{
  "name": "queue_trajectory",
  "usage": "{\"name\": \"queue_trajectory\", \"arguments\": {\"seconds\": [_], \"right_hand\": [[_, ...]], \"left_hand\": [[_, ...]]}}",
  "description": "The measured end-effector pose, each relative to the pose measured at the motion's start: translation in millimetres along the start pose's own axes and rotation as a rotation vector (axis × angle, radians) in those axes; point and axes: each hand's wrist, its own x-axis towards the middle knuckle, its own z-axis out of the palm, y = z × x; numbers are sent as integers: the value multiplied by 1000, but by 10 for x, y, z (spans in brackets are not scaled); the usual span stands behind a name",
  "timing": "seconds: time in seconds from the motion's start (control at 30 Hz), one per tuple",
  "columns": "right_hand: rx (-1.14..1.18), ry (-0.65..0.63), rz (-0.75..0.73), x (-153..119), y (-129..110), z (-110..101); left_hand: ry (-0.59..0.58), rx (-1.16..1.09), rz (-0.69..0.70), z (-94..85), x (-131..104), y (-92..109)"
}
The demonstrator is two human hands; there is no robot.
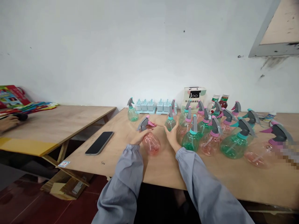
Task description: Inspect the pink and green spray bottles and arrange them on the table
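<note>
My left hand (pixel 140 136) is closed around the neck of a pink spray bottle (pixel 152 144) with a grey and pink trigger head, tilted a little over the table. A green spray bottle (pixel 170 123) with a turquoise collar is between the thumb and fingers of my right hand (pixel 172 134). Several more pink and green spray bottles crowd the table on the right, among them a green spray bottle (pixel 191 141) close to my right wrist. One green spray bottle (pixel 133 114) stands alone at the back, left of my hands.
A black phone (pixel 100 143) lies on the wooden table (pixel 130 165) at left. Light blue popsicle moulds (pixel 146 106), a printed bag (pixel 192 96) and small red bottles (pixel 223 101) line the wall. A co-worker's hand (pixel 9 123) rests at another table (pixel 70 119) across a gap.
</note>
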Motion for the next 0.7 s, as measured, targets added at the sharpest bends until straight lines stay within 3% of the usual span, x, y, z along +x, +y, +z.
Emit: {"name": "queue_trajectory", "arguments": {"seconds": [0.17,0.3,0.47,0.63,0.7], "right_hand": [[107,-107,-17,-130,71,-113],[173,-240,-36,-313,25,-438],[203,-374,-70,-485,-4,-784],[222,-416,-76,-513,-34,-812],[226,-430,-78,-510,-39,-795]], "left_hand": [[65,-203,-86,-37,28,-87],[66,-372,-113,-31,41,-133],[71,-411,-117,37,42,-122],[211,-403,-27,41,32,-108],[207,-368,-45,31,26,-108]]}}
